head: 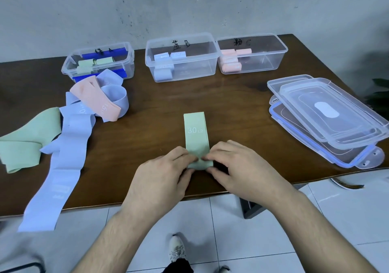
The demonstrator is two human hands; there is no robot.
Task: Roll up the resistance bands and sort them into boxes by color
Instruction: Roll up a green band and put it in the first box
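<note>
Item in hand: one green resistance band, printed "30 LB", laid flat and lengthwise on the brown table, its near end folded over into the start of a roll close to the table's front edge. Left hand: fingers curled, thumb and fingertips pinching the left side of the folded end; grip closed tight on the fabric. Right hand: fingers likewise curled, pinching the right side of the same folded end, the tips of both hands nearly meeting at the middle of the band. Boxes, back row, three clear plastic: left box, marked A, holding rolled green bands together with a blue-edged lid; middle box, marked B, holding rolled pale blue bands at its left end; right box, marked C, holding rolled pink bands at its left end. Unrolled stock, table left: a loose pile comprising a pink band lying over looped pale blue bands, a long pale blue band trailing over the front edge, and a crumpled green band at far left. Lids, table right: a stack of clear lids, the lowest with a blue seal. Below the table: white floor tiles and one shoe.
</note>
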